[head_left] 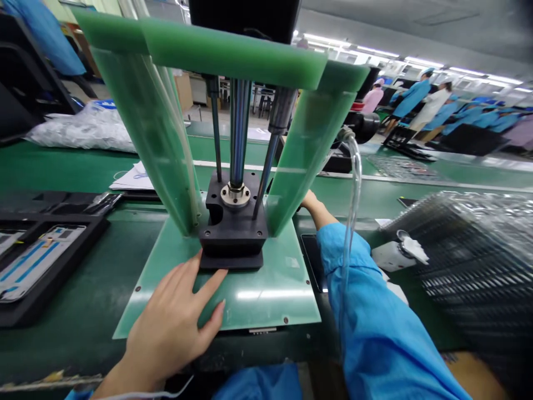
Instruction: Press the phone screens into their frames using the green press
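The press [239, 139] stands mid-bench, its green base plate [266, 300] spreading toward the bench's [129, 250] near edge; bare bench lies open between plate and black tray [83, 247] at left; at right, a dark panel [313, 258] sits just beside the plate, with a blue sleeve [375, 311], bottle [391, 256] and stacked trays [470, 266] crowding that side; the left hand [170, 316] spreads its fingers, grasping nothing, fingertips touching the black block's [234, 244] near edge; the right hand [310, 202] reaches farther, partly hidden behind a post [310, 150]; its grip I cannot tell.
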Demonstrator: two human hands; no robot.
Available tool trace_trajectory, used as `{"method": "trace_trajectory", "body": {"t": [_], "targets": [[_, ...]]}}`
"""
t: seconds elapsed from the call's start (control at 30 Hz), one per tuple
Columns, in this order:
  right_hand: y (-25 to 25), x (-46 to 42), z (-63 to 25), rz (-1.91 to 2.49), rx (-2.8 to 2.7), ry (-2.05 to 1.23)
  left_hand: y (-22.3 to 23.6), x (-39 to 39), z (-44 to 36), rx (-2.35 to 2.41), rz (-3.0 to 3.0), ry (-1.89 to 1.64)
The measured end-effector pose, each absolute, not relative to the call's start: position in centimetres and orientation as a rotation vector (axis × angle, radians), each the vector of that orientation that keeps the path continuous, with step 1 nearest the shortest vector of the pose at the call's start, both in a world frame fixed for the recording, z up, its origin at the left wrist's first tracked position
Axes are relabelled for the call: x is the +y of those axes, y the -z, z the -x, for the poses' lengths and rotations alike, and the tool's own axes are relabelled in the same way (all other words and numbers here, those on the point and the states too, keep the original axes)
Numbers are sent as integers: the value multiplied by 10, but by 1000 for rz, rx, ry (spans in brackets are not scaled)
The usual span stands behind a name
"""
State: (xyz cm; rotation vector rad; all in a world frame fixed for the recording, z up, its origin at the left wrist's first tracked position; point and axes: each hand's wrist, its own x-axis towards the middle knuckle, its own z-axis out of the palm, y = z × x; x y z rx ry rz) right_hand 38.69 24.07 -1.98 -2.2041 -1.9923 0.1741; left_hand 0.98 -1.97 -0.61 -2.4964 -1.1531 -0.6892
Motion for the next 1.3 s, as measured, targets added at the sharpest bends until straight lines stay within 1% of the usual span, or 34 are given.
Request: {"method": "trace_trajectory", "body": {"t": [0.13, 0.27, 0.47, 0.63, 0.77, 1.0, 1.17, 1.3], "targets": [[8, 207, -428, 2315, -1769, -102, 8, -18, -10, -1141, 2483, 732], [5, 138, -471, 2358, -1581, -54, 8, -18, -11, -1166, 2480, 750], [37, 37, -493, 2436, -1410, -139, 6, -19, -11, -1269, 2546, 718], [60, 5, -481, 2566, -1309, -159, 6, -20, -10, -1332, 2610, 691], [52, -1, -464, 2688, -1325, -78, 8, -20, -9, -1266, 2564, 670], [26, -8, -413, 2711, -1646, 125, 10, -21, -9, -1263, 2537, 714], [37, -17, -362, 2617, -1961, 90, 10, -20, -10, -1276, 2537, 720], [47, -17, -343, 2611, -1952, 72, 9, -20, -9, -1267, 2556, 727]]}}
